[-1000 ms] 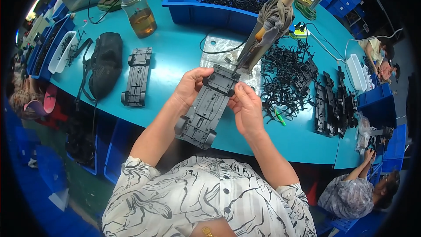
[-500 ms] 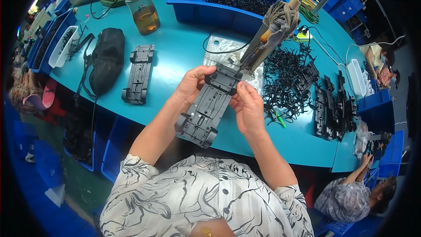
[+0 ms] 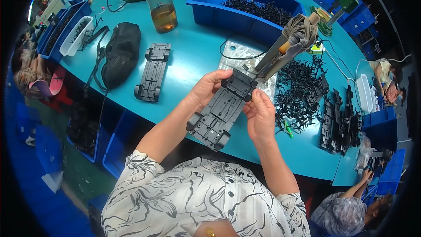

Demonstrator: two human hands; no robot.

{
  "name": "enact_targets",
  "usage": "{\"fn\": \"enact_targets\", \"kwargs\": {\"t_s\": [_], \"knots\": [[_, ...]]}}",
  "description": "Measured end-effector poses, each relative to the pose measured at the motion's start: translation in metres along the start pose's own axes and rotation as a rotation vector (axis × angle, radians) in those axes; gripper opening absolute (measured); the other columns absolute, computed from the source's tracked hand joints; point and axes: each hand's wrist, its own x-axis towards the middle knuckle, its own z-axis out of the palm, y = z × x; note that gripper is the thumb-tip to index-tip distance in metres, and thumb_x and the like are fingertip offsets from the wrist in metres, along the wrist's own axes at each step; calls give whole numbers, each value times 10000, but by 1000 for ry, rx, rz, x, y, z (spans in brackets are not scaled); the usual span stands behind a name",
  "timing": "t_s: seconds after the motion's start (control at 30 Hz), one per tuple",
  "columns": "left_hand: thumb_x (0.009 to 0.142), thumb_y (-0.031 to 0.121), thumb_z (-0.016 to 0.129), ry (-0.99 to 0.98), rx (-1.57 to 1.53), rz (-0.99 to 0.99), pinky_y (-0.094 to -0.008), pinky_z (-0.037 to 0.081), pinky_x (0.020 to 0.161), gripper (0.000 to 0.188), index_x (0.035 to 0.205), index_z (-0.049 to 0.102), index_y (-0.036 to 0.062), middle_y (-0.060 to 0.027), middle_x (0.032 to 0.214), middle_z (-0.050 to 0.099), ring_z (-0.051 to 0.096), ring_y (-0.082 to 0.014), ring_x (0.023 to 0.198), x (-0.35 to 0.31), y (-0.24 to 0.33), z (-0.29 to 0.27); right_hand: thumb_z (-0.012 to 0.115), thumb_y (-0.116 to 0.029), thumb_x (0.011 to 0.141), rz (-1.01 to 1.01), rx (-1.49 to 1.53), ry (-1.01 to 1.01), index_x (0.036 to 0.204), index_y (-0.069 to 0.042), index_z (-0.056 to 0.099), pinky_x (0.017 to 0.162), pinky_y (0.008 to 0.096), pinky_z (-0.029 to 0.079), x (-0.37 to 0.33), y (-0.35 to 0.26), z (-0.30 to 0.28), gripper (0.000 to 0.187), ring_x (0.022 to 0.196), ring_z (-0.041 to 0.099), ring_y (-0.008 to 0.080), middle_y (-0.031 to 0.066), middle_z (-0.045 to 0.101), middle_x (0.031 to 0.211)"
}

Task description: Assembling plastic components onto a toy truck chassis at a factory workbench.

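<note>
Between my two hands is a black plastic toy car chassis (image 3: 219, 113), tilted, its wheels at the near and far ends. My left hand (image 3: 206, 88) grips its far left corner, thumb along the top. My right hand (image 3: 260, 113) pinches the far right corner near a wheel. Just beyond the chassis's far end stands a press-like tool with a cloth-wrapped handle (image 3: 291, 37) over a metal plate (image 3: 240, 52); whether they touch cannot be seen. A second black chassis (image 3: 152, 73) lies on the table to the left.
On the right lie a heap of black plastic parts (image 3: 298, 90), a green pen-like item (image 3: 288, 128) and several chassis (image 3: 337, 120). A blue bin (image 3: 241, 19) of black parts stands behind. At left are a bottle (image 3: 162, 14) and black bag (image 3: 123, 55). A co-worker (image 3: 340, 213) sits lower right.
The whole view has shifted, so the table things appear further right and slightly lower. Both hands keep their hold on the chassis, which stays by the tool.
</note>
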Motion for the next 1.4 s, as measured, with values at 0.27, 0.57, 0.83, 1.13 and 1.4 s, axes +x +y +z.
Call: {"fn": "enact_targets", "kwargs": {"t_s": [0.27,0.57,0.83,1.13,1.4], "knots": [[832,313,624,-71,11,34,-271,554,614,283,970,585,70,-79,853,655,645,-130,711,7,-3,-5,546,-220,930,-22,9,4,990,-54,570,681,247,459,0,2,-2,178,775,581,110,17,628,895],[852,267,579,-171,17,123,-301,594,604,335,1039,569,-12,-148,914,664,680,-189,731,-1,-1,7,503,-210,950,-33,31,-29,1036,-24,547,738,286,487,2,9,-9,209,826,604,141,51,631,947],[831,288,618,4,53,15,-269,563,629,305,988,605,26,-95,845,657,650,-140,735,-4,-1,8,504,-218,950,-31,0,-20,1055,-23,548,756,291,481,-3,7,-12,226,841,601,141,49,631,961],[829,271,626,38,48,21,-249,554,583,257,933,620,36,-75,804,652,637,-119,667,2,-1,4,509,-214,948,-27,-1,-19,1069,-20,546,738,278,482,0,7,-11,232,836,600,138,51,632,961],[825,286,625,34,42,26,-238,548,566,264,920,627,40,-64,793,653,636,-111,658,1,-2,2,512,-221,947,-16,-21,-28,1078,-15,546,732,277,483,0,6,-8,246,836,600,139,54,631,963]]}}
